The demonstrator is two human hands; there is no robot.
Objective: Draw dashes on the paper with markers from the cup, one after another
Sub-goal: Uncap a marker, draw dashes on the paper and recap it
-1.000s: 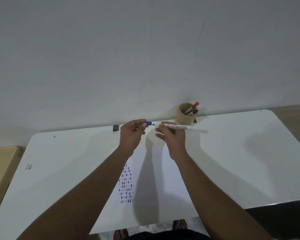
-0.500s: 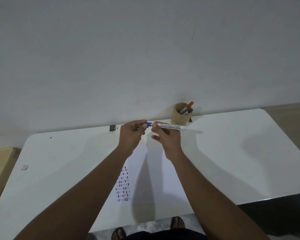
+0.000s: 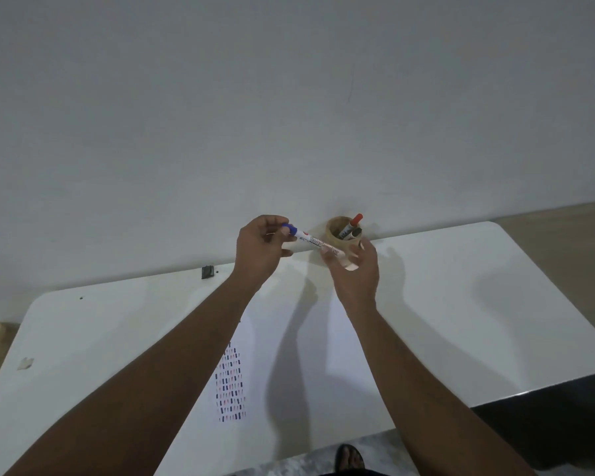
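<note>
The white-barrelled marker with a blue cap (image 3: 315, 243) is held level above the far edge of the table, cap end to the left, just in front of the round tan cup (image 3: 337, 231). The left hand (image 3: 260, 250) pinches the blue cap between thumb and fingertips. The right hand (image 3: 356, 267) supports the barrel's other end; its fingers appear loosely spread, though blur there makes the grip uncertain.

Judgement: the cap is seated, so this marker's dashes are done and it is due back in the cup. The next move calls for one hand to tip the barrel upright and drop it in beside the red-capped marker (image 3: 352, 225) and the dark-capped marker (image 3: 351, 233), which lean in the cup and narrow the opening.

The white sheet of paper (image 3: 303, 365) lies below the forearms on the white rounded table (image 3: 478, 304), with a block of short blue, red and dark dashes (image 3: 231, 386) at its left. A small dark object (image 3: 207, 271) sits at the table's far edge, well clear.
</note>
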